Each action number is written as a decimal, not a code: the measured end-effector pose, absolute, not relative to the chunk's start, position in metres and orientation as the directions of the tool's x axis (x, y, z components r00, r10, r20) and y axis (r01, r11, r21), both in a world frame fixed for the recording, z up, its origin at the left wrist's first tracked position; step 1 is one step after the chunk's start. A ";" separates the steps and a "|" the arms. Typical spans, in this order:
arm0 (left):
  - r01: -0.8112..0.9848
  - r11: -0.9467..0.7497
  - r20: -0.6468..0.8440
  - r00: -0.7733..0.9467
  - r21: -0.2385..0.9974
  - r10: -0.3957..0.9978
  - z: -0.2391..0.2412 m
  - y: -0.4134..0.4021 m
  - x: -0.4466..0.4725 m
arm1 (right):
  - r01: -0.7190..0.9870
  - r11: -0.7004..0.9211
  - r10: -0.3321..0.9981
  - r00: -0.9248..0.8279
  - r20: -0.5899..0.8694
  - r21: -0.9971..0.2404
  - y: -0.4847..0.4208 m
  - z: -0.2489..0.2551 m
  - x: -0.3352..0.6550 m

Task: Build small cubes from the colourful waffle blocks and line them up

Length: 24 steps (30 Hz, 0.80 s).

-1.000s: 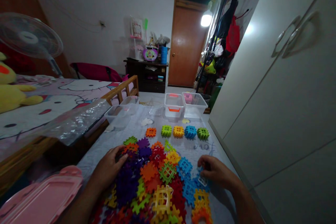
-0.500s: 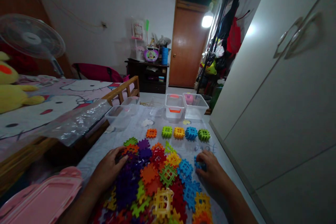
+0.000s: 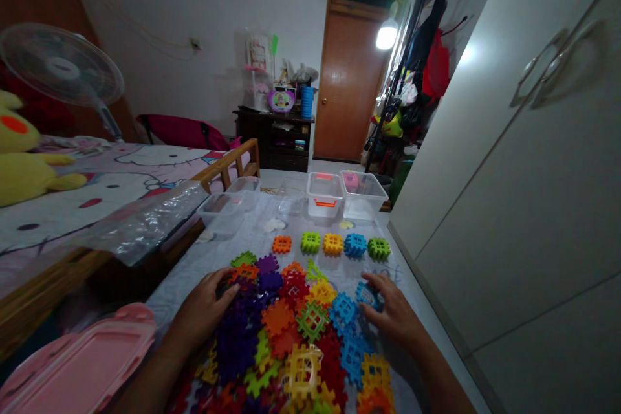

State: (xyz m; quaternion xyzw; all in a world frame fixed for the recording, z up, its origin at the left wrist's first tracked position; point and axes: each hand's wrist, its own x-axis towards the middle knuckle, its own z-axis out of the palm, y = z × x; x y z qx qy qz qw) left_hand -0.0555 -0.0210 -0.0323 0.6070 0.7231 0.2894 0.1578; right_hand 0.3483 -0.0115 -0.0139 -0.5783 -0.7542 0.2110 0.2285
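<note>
Over the heap of plastic waffle blocks [image 3: 295,317], your left hand [image 3: 206,310] lies spread, your right hand [image 3: 395,317] touches a blue block [image 3: 367,294], grip unclear; careless pressure could slide pieces.

Two hands [image 3: 204,309], five waffle blocks [image 3: 332,244] — one fan [image 3: 62,55]

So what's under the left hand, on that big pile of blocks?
The left hand rests on a heap of plastic waffle blocks. Purple blocks show beside it, and an orange block lies past the fingertips. The blocks right under the palm are covered, so they can't be seen.
</note>
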 end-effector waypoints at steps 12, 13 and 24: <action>0.766 0.076 0.112 -0.190 0.638 0.975 -0.034 -0.020 -0.056 | 0.788 0.289 0.947 -0.319 0.041 -0.544 -0.021 -0.010 0.302; 0.767 0.077 0.112 -0.191 0.638 0.975 -0.034 -0.020 -0.056 | 0.790 0.290 0.947 -0.317 0.045 -0.541 -0.021 -0.009 0.304; 0.769 0.073 0.123 -0.194 0.635 0.973 -0.029 -0.022 -0.054 | 0.775 0.137 0.991 -0.104 0.090 -0.617 -0.002 -0.018 0.343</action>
